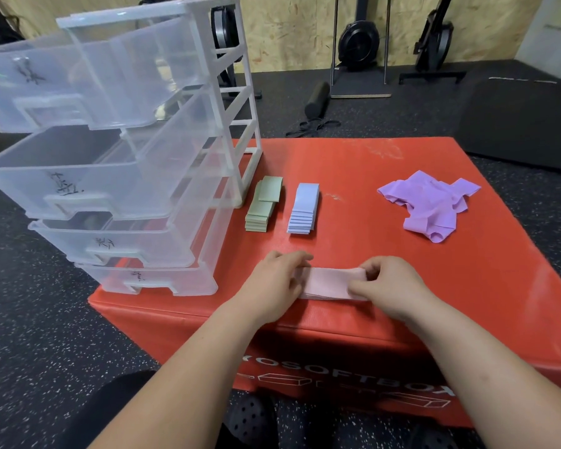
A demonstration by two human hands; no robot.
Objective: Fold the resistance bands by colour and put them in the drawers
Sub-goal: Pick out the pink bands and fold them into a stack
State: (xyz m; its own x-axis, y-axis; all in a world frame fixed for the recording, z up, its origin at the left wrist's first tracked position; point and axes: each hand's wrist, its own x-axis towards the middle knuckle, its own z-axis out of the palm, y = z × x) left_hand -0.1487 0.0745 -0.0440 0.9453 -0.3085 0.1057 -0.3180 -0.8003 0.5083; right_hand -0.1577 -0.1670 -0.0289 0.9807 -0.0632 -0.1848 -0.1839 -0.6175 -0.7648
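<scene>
A folded pink band (329,282) lies near the front edge of the red box (386,254). My left hand (274,281) pinches its left end and my right hand (389,288) grips its right end, thumb on top. Further back lie a folded green band stack (262,205) and a folded pale blue band stack (303,209). An unfolded purple band (431,202) sits crumpled at the right. The clear plastic drawer unit (136,150) stands on the box's left side with its drawers pulled out.
Black speckled gym floor surrounds the box. A foam roller (316,98), a black strap, exercise machines and a dark pad (518,121) are behind. My knees are below the box front.
</scene>
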